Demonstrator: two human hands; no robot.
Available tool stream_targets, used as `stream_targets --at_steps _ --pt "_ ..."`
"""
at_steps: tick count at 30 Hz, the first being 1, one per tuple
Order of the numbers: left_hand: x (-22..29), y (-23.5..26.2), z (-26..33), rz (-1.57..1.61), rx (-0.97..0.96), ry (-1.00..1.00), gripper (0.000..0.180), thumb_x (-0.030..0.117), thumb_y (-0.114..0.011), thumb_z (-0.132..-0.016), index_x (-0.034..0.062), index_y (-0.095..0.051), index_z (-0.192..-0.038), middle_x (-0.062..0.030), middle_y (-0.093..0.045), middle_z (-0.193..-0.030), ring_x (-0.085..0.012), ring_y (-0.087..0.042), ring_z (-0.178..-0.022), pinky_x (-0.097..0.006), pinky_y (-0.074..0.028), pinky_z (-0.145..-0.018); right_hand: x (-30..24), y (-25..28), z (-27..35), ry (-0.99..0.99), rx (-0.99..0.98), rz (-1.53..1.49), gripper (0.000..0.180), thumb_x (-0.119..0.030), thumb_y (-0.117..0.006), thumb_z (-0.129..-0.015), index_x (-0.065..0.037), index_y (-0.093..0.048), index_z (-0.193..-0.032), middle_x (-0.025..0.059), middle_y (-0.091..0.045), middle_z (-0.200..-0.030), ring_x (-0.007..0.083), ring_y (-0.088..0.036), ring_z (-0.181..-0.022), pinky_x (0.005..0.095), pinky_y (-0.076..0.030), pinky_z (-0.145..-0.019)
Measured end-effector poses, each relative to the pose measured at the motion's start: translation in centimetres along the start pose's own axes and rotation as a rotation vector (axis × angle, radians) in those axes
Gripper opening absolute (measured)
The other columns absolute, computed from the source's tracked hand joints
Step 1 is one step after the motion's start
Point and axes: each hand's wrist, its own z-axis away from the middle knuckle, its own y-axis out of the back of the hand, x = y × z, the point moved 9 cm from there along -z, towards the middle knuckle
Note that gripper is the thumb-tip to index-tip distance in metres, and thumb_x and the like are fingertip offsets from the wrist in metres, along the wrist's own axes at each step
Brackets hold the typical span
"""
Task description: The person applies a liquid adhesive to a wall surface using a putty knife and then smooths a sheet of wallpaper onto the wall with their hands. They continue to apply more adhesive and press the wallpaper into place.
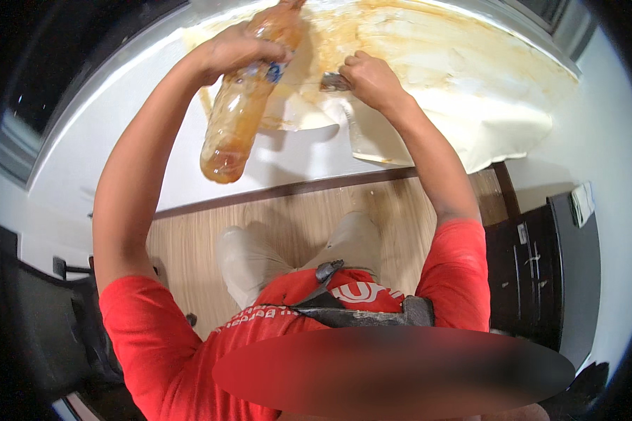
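Note:
My left hand (pixel 235 49) grips a clear plastic bottle (pixel 242 105) with brown liquid in it, tipped with its neck toward the far side of the white table (pixel 154 140) and its base toward me. My right hand (pixel 371 78) is closed around a small grey metal tool (pixel 333 83), pressed on a cream sheet (pixel 470 91) smeared with brown stains. The tool's working end lies between the two hands, close to the bottle. Most of the tool is hidden inside the fist.
The stained sheet hangs over the table's near edge (pixel 295 188) at the right. Below is wooden flooring (pixel 295 224) with my legs. A dark cabinet (pixel 541 274) stands at the right and a dark chair (pixel 56 309) at the left.

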Motion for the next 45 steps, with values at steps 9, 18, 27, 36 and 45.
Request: stream_targets --at_steps 9,18,27,36,45 --pt "-1.1 -0.9 -0.2 0.027 0.012 -0.035 0.075 0.043 -0.083 -0.072 0.0017 -0.062 -0.131 -0.0165 -0.071 -0.105 -0.0272 -0.072 -0.095 -0.041 -0.060 -0.086 10.3 11.5 0.6 -0.340 0.458 -0.196 0.022 -0.021 -0.081 -0.085 -0.001 -0.078 -0.093 0.0195 -0.073 -0.079 0.0232 -0.069 -0.064 0.0375 -0.053 -0.064" --pt "-0.6 -1.8 0.2 0.098 0.010 -0.037 0.070 0.041 -0.084 -0.072 0.0017 -0.064 -0.127 -0.0154 -0.071 -0.103 -0.0247 -0.071 -0.093 -0.039 -0.060 -0.086 16.5 14.7 4.7 -0.661 0.586 -0.330 0.039 -0.034 -0.088 -0.082 -0.002 -0.080 -0.102 0.0057 -0.076 -0.082 0.0114 -0.065 -0.071 0.0266 -0.053 -0.068" --pt "-0.8 0.1 -0.2 -0.007 0.086 -0.004 0.077 0.044 -0.084 -0.069 -0.0014 -0.064 -0.128 -0.0177 -0.071 -0.105 -0.0257 -0.072 -0.092 -0.038 -0.060 -0.085 11.6 16.1 3.3 -0.609 0.618 -0.211 0.040 -0.032 -0.088 -0.083 0.002 -0.079 -0.102 0.0058 -0.077 -0.083 0.0093 -0.065 -0.071 0.0256 -0.054 -0.070" --pt "-0.9 0.9 0.2 0.005 0.135 -0.067 0.071 0.042 -0.083 -0.070 0.0013 -0.067 -0.125 -0.0170 -0.072 -0.099 -0.0249 -0.072 -0.089 -0.037 -0.060 -0.082 20.7 18.6 10.8 -0.776 0.860 -0.160 0.048 -0.040 -0.088 -0.080 0.002 -0.080 -0.101 0.0106 -0.077 -0.079 0.0168 -0.070 -0.069 0.0306 -0.054 -0.067" --pt "0.5 0.7 0.3 0.025 0.050 -0.039 0.072 0.043 -0.085 -0.070 0.0008 -0.066 -0.125 -0.0159 -0.072 -0.103 -0.0236 -0.072 -0.091 -0.037 -0.060 -0.083 10.6 15.4 2.5 -0.587 0.665 -0.551 0.045 -0.038 -0.091 -0.078 0.002 -0.079 -0.095 0.0042 -0.074 -0.073 0.0085 -0.063 -0.065 0.0271 -0.052 -0.063"
